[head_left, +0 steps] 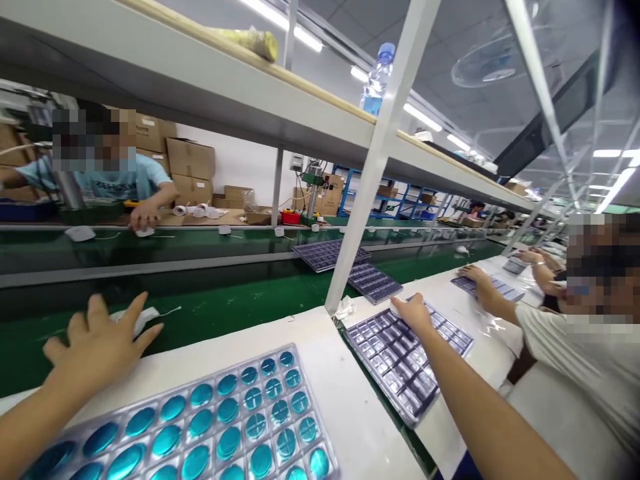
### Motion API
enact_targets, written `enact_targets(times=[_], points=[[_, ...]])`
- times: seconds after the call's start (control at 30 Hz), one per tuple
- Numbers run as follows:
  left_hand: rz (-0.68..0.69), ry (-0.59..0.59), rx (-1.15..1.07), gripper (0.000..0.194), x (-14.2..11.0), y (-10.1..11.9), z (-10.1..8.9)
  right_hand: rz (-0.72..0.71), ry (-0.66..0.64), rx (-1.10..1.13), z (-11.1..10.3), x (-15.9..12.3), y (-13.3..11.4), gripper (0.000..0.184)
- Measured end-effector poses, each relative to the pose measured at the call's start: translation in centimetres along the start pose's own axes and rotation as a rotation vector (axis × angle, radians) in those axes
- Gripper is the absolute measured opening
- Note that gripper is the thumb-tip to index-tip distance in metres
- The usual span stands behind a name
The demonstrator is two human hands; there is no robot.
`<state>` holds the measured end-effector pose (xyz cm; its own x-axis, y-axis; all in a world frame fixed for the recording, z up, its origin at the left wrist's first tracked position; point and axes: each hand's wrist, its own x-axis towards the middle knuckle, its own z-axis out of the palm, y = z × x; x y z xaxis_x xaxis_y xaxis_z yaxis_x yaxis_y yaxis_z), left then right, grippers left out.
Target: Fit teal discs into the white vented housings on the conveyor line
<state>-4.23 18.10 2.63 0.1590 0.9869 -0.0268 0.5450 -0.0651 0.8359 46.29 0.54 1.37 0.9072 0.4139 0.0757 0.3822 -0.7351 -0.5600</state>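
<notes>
Head view: open left grip (pixel 95 347) beside a white mouse (pixel 137 320), open right grip (pixel 415 317) touching a blister tray (pixel 400 367).

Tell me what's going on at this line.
A person at a white bench holds their left hand open beside a white corded mouse on a green conveyor belt, above a clear tray of teal ovals. Their right hand rests on a dark compartmented tray. A co-worker alongside has a hand on a similar tray; another across the belt has a hand at a mouse.

L hand (pixel 95 347) by white mouse (pixel 137 320), R hand (pixel 413 313) on blister tray (pixel 405 363)
</notes>
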Motion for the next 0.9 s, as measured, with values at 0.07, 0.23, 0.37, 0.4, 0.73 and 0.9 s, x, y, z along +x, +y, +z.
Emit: enact_targets(times=[0.07, 0.23, 0.37, 0.4, 0.73, 0.9], points=[[0.004, 0.143, 0.145, 0.075, -2.8, 1.4, 1.1, -0.005, 0.03, 0.058, 0.0, -1.5, 0.1, 0.039], [-0.086, -0.141, -0.143, 0.051, -11.9, 2.3, 5.7, -0.273, -0.044, 0.307, 1.2, -11.6, -1.2, 0.085], [-0.393, -0.543, -1.029, 0.051, -16.3, 2.4, 9.1, -0.856, -0.438, 0.682, 3.9, -22.9, -5.0, 0.095], [-0.419, -0.519, -1.16, 0.049, -16.5, 2.5, 9.5, -0.984, -0.506, 0.686, 4.5, -24.8, -6.1, 0.096], [-0.425, 0.01, -1.319, 0.03, -14.4, 0.9, 7.3, -0.921, -0.773, -0.315, 5.6, -26.8, -5.8, 0.013], [-0.43, -0.134, -1.343, 0.05, -15.4, 1.0, 8.1, -0.86, -0.856, -0.378, 6.4, -27.7, -6.1, 0.021]])
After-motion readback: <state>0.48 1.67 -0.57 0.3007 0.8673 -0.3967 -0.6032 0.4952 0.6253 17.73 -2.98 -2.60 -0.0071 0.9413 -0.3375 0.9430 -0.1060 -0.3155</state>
